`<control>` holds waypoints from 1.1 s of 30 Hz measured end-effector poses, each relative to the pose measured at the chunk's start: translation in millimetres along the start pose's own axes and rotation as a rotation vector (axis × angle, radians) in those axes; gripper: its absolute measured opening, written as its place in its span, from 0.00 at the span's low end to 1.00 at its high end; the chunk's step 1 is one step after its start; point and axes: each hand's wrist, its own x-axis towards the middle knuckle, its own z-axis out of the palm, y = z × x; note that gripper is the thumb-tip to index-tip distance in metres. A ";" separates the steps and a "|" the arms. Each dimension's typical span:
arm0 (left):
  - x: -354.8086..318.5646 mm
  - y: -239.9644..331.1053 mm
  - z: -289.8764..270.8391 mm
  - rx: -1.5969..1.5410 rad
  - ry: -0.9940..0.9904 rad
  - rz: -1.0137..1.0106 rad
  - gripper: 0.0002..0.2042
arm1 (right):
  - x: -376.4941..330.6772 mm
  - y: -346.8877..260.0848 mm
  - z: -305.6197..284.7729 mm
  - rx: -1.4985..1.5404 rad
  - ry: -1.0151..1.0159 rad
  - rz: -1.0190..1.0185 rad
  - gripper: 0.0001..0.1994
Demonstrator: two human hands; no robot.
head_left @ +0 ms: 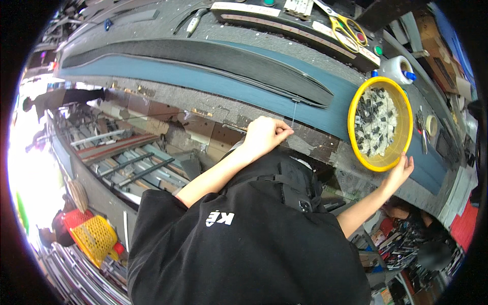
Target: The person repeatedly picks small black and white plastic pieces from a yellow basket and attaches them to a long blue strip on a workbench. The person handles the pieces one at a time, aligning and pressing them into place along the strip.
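Note:
Near the bench's front edge, my left hand (263, 136) is closed in a pinch. A thin pale strand (294, 113) runs from its fingertips up to the edge of a long dark strip bundle (203, 68). The bundle lies lengthwise on a blue-grey board (335, 114) and narrows toward its right end. To the right stands a round yellow plastic basket (352, 127), holding many small black and whitish pieces (377, 122). My right hand (399, 172) grips the basket's near rim, its fingers partly hidden there.
Yellow-handled scissors (345, 33) lie on a dark box with buttons at the back. Left of it is a cutter-like tool (194, 23). A clear film roll (396, 69) sits behind the basket. Metal profiles (132, 162) fill a rack at left; a person (61, 99) stands beyond.

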 end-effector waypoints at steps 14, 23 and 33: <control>-80.3 -47.9 -16.9 0.337 -0.375 -0.248 0.13 | 84.4 -6.2 17.1 -0.083 -0.529 0.137 0.18; -91.4 -91.8 -50.9 -0.070 -0.050 -0.360 0.17 | 91.2 -29.7 -9.1 0.066 -0.650 0.258 0.17; -140.3 -213.8 -172.7 -0.737 -0.065 -0.234 0.14 | -27.9 -155.2 91.0 0.194 -0.907 0.094 0.16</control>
